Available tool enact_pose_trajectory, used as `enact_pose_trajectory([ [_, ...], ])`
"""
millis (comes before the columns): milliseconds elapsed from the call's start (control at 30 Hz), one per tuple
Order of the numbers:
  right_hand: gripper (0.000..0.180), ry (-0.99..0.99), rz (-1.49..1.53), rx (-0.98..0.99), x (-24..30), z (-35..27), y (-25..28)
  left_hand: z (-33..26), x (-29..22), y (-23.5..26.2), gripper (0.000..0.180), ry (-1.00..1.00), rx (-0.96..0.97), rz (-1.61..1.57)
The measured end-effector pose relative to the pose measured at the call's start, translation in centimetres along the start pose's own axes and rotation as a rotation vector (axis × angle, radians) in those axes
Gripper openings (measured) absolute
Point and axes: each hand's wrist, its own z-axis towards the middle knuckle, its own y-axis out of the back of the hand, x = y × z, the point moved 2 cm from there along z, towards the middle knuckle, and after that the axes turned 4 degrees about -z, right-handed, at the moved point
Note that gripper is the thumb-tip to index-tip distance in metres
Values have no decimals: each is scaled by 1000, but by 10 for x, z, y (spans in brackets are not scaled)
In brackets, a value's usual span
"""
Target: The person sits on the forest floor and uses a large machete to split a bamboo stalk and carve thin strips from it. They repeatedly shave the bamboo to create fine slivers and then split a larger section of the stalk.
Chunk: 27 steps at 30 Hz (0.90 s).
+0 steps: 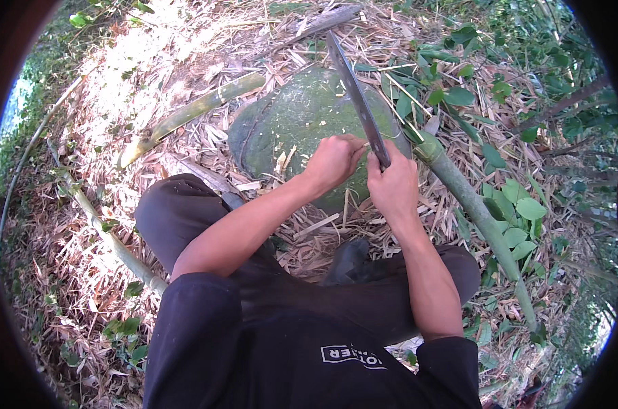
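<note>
While the long blade (355,95) was kept slanting over the mossy rock (295,123), its handle end was clasped tightly by the right hand (393,185) at the rock's near edge, likely for steadiness. Just beside it, the left hand (333,162) was curled with fingertips pinched at the metal. A green bamboo stem (476,211) was left lying right of the rock, among dry leaves (118,88).

Ground (118,88) thick with dry leaves and husks. Mossy rock (295,119) at centre, bamboo poles (193,112) left and right. Green plants (520,218) along the right edge.
</note>
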Motion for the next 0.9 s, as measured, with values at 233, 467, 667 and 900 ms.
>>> enact_pose_trajectory([
  [233, 29, -35, -8, -3, 0, 2, -4, 0, -2, 1, 12, 4, -38, 46],
  [467, 33, -1, -19, -8, 3, 2, -4, -6, -4, -4, 16, -32, -111, 18],
  [667, 37, -14, -20, -14, -3, 4, -6, -4, -9, -4, 14, -3, -88, 41],
  [900, 40, 15, 48, -35, -2, 2, -8, -1, -6, -3, 12, -10, -74, 84],
])
